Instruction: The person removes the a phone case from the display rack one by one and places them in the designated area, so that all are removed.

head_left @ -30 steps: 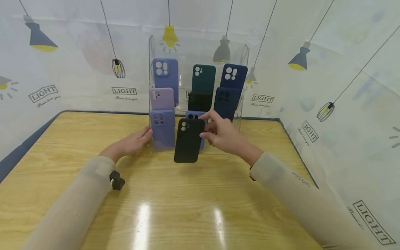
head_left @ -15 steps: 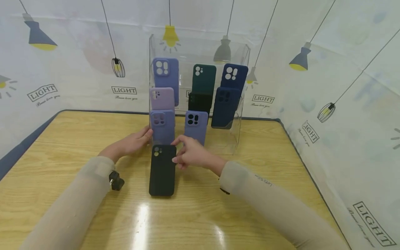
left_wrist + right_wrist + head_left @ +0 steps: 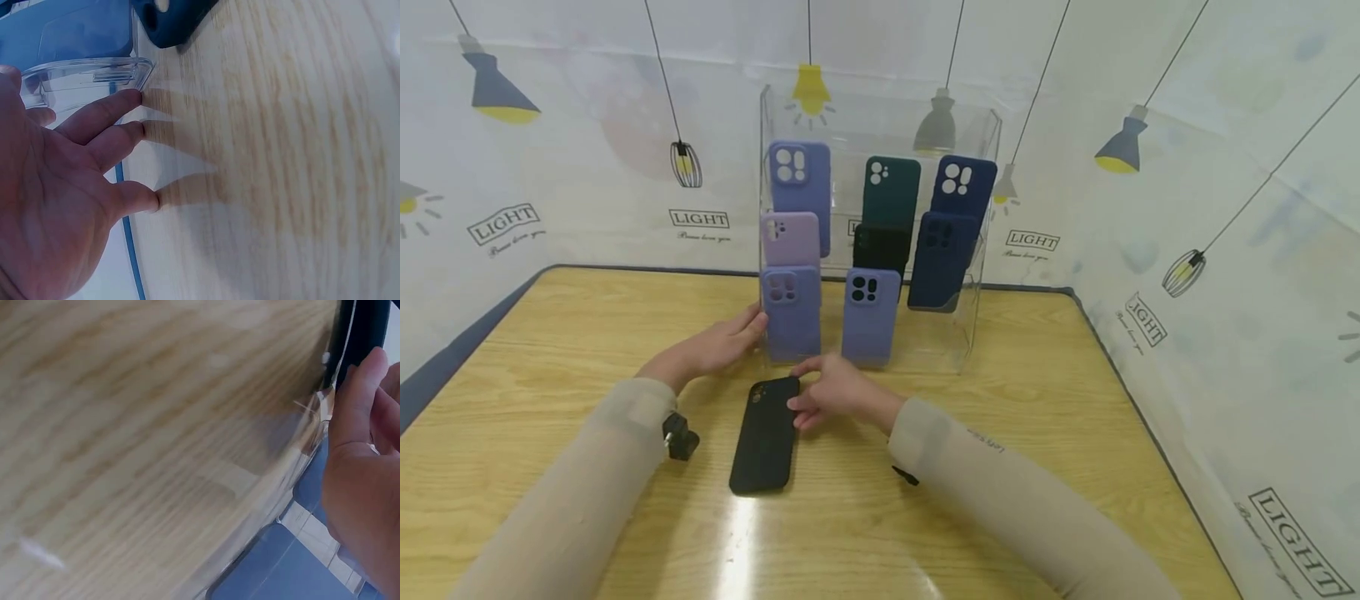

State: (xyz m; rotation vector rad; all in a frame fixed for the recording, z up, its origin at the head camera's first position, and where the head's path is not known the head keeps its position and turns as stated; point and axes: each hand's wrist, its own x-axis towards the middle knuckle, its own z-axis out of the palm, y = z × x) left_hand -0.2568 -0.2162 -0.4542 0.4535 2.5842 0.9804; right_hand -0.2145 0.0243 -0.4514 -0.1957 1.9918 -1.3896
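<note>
My right hand (image 3: 838, 396) pinches a black phone case (image 3: 765, 437) by its upper right edge, low over the wooden table in front of the stand. The case leans, camera holes at the top; whether all of it touches the table I cannot tell. In the right wrist view, thumb and fingers grip the dark case (image 3: 365, 337) at its edge. My left hand (image 3: 718, 346) touches the lower left side of the clear acrylic display stand (image 3: 996, 125). Its fingers are extended, with fingertips at the table by the stand's corner in the left wrist view.
Tiers of the stand hold a lilac case (image 3: 792, 240), blue-violet cases (image 3: 871, 329), a green case (image 3: 891, 196), a black case (image 3: 880, 248) and navy cases (image 3: 936, 267). A patterned backdrop (image 3: 610, 150) rises behind the table (image 3: 647, 533).
My right hand has brought the black case from in front of the stand's lower middle down and left to the table, tilting it back. The left hand stays at the stand.
</note>
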